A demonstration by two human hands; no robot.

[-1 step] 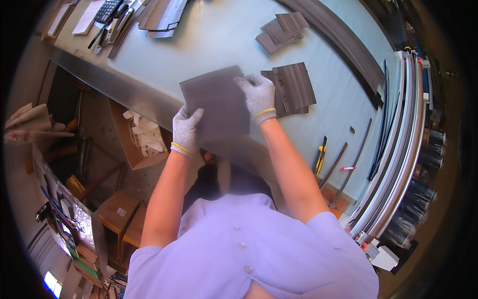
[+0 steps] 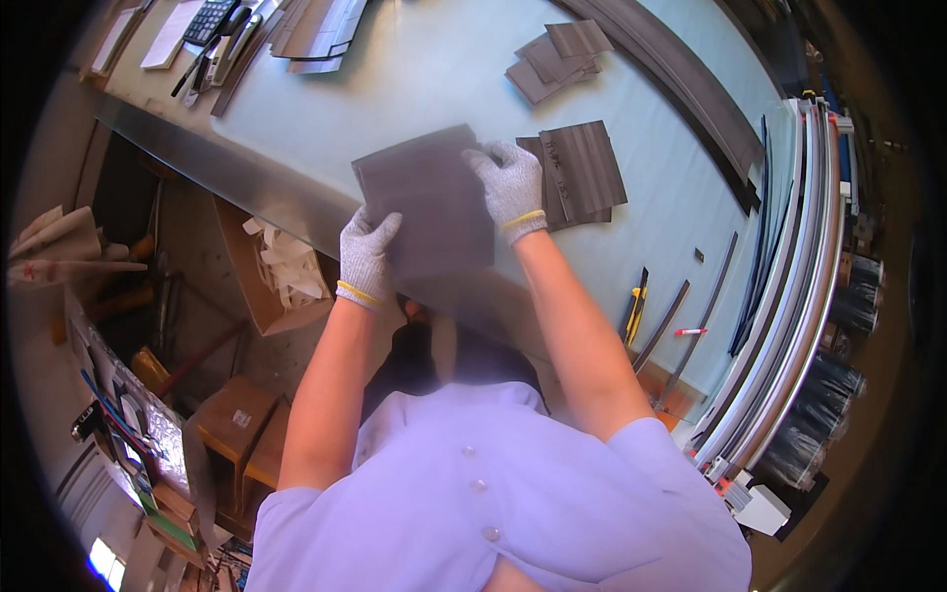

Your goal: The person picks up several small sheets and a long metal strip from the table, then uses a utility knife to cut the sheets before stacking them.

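Observation:
Over the near edge of the table I hold up a dark brown-grey, roughly square sheet [image 2: 429, 207]. I cannot tell whether it is one sheet or several together. My left hand [image 2: 367, 247], in a light grey knit glove with a yellow cuff, is closed on its left edge, thumb on top. My right hand [image 2: 510, 185], in a matching glove, grips its upper right edge, with the fingers partly hidden. Just right of that hand lies a small pile of similar dark sheets [image 2: 582, 173], the top one handwritten on. Farther back rests another loose pile of dark pieces [image 2: 557, 64].
Long dark strips [image 2: 671, 84] curve along the table's far right. A yellow-and-black cutter knife [image 2: 636, 308], thin strips and a red-and-white marker [image 2: 691, 332] lie nearer. A calculator [image 2: 210, 22] sits far left. Below the table edge stands a cardboard box [image 2: 247, 266] of pale scraps [image 2: 288, 264].

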